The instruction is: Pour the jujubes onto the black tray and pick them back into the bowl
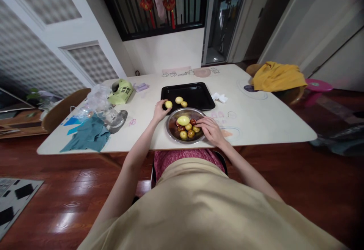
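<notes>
**Round fruit between steel bowl and black tray**

The left hand pinches a small, smooth yellow fruit at the near-left corner of the flat, matte black tray, where two more fruits lie. The right hand curls its fingers over the rim of the shiny round metal bowl, touching the red and yellow fruit inside; whether it grips one is unclear.

On the tabletop before me sits a bowl holding fruit; a tray lies just behind it, carrying three more fruits. I see a cloth and bags far left, another cloth far right.
</notes>
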`<control>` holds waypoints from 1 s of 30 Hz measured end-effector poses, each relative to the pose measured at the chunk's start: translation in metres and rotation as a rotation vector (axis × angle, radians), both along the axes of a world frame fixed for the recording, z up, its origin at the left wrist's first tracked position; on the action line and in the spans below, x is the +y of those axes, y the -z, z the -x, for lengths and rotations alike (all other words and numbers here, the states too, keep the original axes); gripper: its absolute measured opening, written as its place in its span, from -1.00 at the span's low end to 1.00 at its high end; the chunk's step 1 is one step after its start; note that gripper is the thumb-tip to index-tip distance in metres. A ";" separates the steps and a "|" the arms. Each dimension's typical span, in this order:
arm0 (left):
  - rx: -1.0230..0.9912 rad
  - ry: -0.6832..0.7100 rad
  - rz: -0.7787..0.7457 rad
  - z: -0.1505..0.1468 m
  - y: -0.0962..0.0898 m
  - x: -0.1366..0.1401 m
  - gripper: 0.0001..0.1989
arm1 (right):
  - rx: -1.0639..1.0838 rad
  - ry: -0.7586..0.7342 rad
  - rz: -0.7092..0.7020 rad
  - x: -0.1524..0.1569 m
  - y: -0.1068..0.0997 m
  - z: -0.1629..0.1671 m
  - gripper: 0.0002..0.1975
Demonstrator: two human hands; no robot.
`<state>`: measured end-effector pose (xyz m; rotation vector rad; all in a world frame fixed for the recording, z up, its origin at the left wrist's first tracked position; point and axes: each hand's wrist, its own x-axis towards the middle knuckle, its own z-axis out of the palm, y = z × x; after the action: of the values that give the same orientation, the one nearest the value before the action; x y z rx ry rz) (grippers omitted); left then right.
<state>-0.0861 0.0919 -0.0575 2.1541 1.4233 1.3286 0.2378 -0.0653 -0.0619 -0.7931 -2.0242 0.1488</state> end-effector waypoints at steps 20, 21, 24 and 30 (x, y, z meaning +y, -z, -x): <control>0.182 0.360 -0.134 -0.086 -0.077 -0.116 -0.51 | 0.042 0.078 -0.028 -0.004 -0.006 0.004 -0.58; 0.217 0.368 -0.129 -0.089 -0.075 -0.117 -0.51 | 0.063 0.104 -0.029 -0.005 -0.006 0.004 -0.58; 0.303 0.393 -0.113 -0.093 -0.068 -0.117 -0.49 | 0.109 0.150 -0.019 -0.004 -0.004 0.004 -0.58; 0.374 0.391 -0.132 -0.091 -0.065 -0.116 -0.50 | 0.107 0.145 -0.023 -0.003 -0.004 0.004 -0.59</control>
<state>0.0052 -0.0240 0.0077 2.6989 0.9607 0.9345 0.2339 -0.0685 -0.0575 -0.8961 -1.8579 0.0834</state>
